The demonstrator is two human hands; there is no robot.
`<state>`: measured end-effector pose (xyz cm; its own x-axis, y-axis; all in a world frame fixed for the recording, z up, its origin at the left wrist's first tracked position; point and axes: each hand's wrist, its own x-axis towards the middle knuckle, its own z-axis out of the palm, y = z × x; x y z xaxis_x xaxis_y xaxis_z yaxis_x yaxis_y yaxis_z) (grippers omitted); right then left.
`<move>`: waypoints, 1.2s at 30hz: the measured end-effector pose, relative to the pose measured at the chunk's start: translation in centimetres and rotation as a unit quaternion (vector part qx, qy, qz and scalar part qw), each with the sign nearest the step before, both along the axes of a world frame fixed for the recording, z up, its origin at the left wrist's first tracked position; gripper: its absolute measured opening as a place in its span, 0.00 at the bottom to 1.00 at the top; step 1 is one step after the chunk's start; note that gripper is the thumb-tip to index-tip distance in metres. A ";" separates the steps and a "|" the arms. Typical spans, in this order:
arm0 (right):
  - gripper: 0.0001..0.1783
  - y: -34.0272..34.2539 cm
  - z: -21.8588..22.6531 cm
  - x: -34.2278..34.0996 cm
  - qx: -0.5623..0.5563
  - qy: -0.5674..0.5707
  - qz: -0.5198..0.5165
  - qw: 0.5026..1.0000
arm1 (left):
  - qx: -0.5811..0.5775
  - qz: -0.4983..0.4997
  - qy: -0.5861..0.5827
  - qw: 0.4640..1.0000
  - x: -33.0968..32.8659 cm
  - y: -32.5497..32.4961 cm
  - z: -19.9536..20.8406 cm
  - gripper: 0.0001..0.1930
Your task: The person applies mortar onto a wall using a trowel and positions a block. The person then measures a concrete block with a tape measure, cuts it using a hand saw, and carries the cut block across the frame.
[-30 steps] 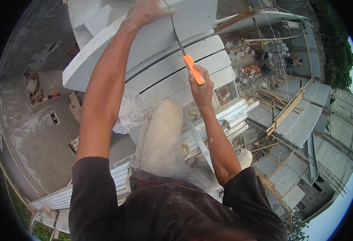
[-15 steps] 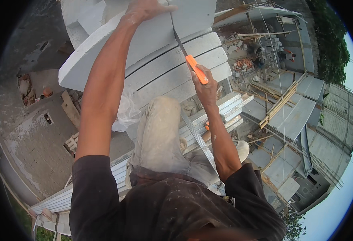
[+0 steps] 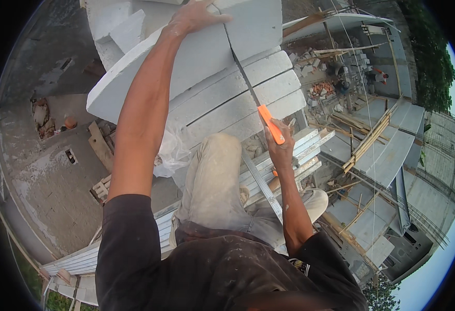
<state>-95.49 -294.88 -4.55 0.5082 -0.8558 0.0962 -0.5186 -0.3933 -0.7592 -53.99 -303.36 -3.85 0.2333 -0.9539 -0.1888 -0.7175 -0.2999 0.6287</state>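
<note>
My left hand (image 3: pixel 192 18) lies on the top of a pale grey-white aerated concrete block (image 3: pixel 199 62), its thumb stretched out toward a dark cut line. In my right hand (image 3: pixel 281 150) is the orange handle of a hand saw (image 3: pixel 271 125). The saw's thin blade runs away from me into the cut, at the block's near edge. Beneath this block lie several similar white slabs (image 3: pixel 258 96) side by side, with dark gaps between some of them. The far end of the cut passes close to my left hand.
Block offcuts (image 3: pixel 129 32) sit at the far left, and crumpled clear plastic (image 3: pixel 171 155) lies by my knee. A perforated metal strip (image 3: pixel 261 182) slants beside my leg. Lower down at right are bamboo poles (image 3: pixel 371 136), rubble and people at work. A thin string (image 3: pixel 361 88) crosses there.
The saw and my right hand have drawn back toward me, showing more blade outside the block. My left hand stays on the block. The whole view has shifted slightly.
</note>
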 end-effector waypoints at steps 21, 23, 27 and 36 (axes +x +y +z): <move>0.16 5.0 1.6 -4.4 -0.022 0.057 -0.034 0.998 | -0.011 0.086 -0.008 0.996 -0.8 -0.5 2.1 0.49; 0.17 0.6 0.9 2.8 0.097 0.021 -0.036 0.994 | -0.055 0.075 -0.063 0.994 -1.3 -0.5 0.5 0.50; 0.17 0.0 0.5 1.4 0.095 0.031 -0.038 0.994 | -0.059 0.109 -0.067 0.990 -0.9 -1.3 -2.7 0.42; 0.17 5.5 -1.0 -5.3 -0.001 0.060 -0.041 0.997 | -0.058 0.102 -0.085 0.989 -2.1 -0.8 -0.8 0.54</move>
